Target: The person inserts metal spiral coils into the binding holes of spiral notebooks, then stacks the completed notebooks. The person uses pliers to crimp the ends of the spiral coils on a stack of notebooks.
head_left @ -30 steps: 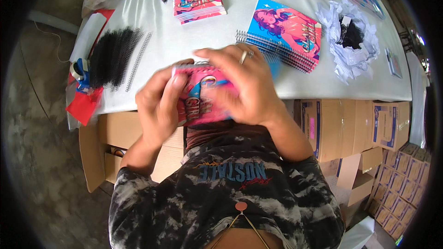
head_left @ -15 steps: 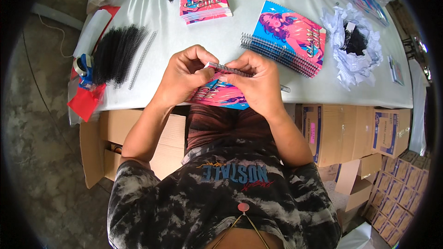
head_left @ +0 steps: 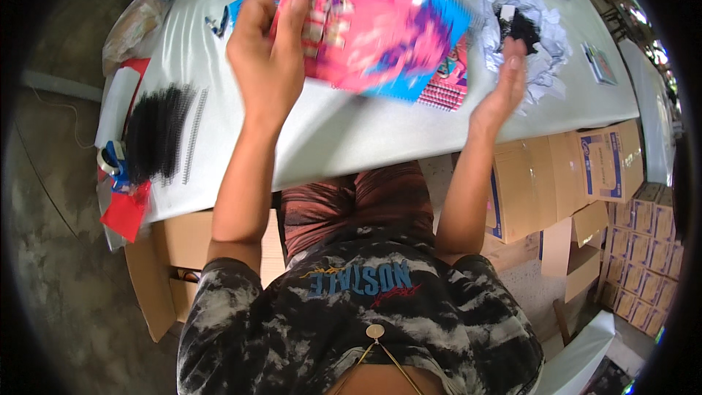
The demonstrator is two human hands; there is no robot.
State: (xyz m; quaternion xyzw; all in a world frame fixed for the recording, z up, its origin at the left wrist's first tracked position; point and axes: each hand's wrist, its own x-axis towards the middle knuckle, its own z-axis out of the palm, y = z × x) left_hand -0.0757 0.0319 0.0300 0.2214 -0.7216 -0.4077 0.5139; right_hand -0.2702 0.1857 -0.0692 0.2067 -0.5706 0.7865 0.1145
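Note:
My left hand [head_left: 267, 58] grips a pink and blue spiral notebook [head_left: 373, 29] by one end, thumb on its cover. The notebook is lifted above the white-covered table, tilted and smeared by motion. Under its right part shows a stack of spiral notebooks [head_left: 444, 95], mostly hidden. My right hand [head_left: 501, 95] is apart from the notebook, fingers stretched out and holding nothing. Just beyond its fingertips lies crumpled white paper [head_left: 554, 51] with a heap of black pieces [head_left: 521, 28] in it.
Black spiral coils [head_left: 157, 132] lie at the table's left, near a blue tape dispenser [head_left: 115, 168] and a red sheet [head_left: 126, 212]. Small pliers [head_left: 217, 23] sit at the back left. Cardboard boxes [head_left: 541, 175] stand below the right table edge, an open carton [head_left: 150, 278] at left.
Both hands were together at a notebook's coil near the front edge. Now the left has raised a notebook up and away, while the right has let go and moved right. The view has shifted.

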